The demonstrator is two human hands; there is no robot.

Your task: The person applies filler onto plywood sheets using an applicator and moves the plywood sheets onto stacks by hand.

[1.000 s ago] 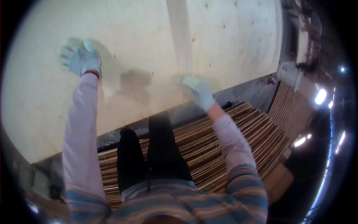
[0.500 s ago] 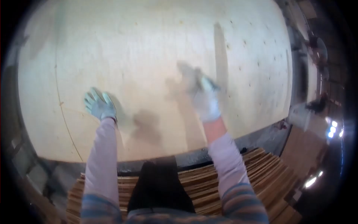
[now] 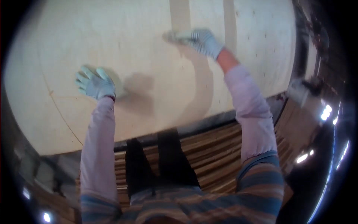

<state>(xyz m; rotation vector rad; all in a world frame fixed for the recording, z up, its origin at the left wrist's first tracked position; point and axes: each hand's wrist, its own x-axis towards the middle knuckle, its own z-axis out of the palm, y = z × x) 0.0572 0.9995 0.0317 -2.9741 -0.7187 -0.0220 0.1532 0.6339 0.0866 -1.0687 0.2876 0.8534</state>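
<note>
A large pale wooden sheet (image 3: 149,74) fills the upper part of the view. On its left half my gloved left hand (image 3: 96,83) lies flat with the fingers spread. My gloved right hand (image 3: 203,42) is over the upper middle of the sheet, its fingers closed and pointing left. Something dark and blurred shows at the right fingertips; whether it is an object or a shadow I cannot make out. A thin curved line runs across the sheet left of my left hand.
Stacked thin wooden boards (image 3: 220,149) lie below the sheet's near edge, around my dark-trousered legs. A grey ledge runs along that edge. Blurred equipment and bright lights are at the right.
The camera view has shifted. My right hand has moved farther up the sheet and turned to point left. My left hand stays spread on the sheet.
</note>
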